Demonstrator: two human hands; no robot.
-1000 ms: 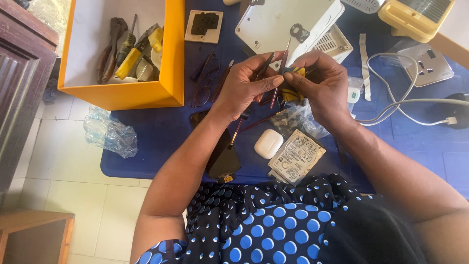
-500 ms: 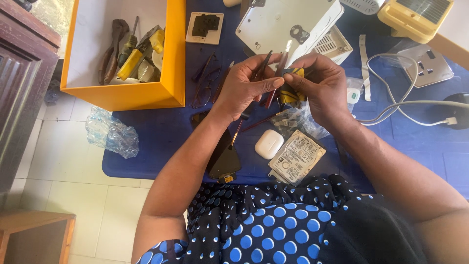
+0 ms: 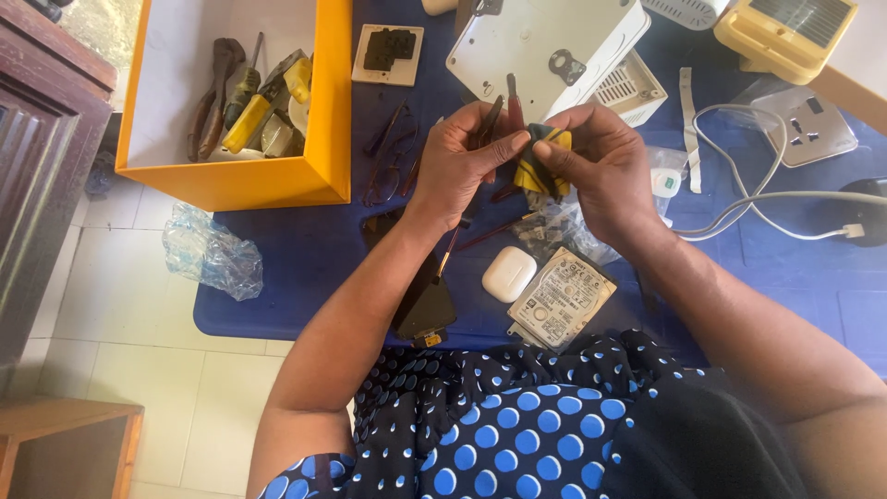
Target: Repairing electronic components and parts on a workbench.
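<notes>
Both hands meet above the middle of the blue desk [image 3: 305, 277], and the small yellow-and-black part [image 3: 545, 162] sits between them — pinched from both sides. The left hand [image 3: 457, 166] closes its thumb and fingers on the part's left edge; a thin dark tool [image 3: 490, 120] also stands up out of that hand, roughly upright and tilted slightly right, its tip above the knuckles. The right hand [image 3: 601, 171] clamps the part's right side with thumb and forefinger, the other fingers curled over it. The part's long axis looks close to vertical in this view, though the fingers hide most of it. Neither hand is nearer; the part is shared.

Just under the hands lie a crumpled clear bag [image 3: 564, 231], a white earbud case [image 3: 508, 274] and a bare hard drive [image 3: 561, 300], side by side near the desk's front edge. An orange box [image 3: 277, 185] with pliers and screwdrivers stands well to the left — a white cable [image 3: 739, 199] trails to the right.
</notes>
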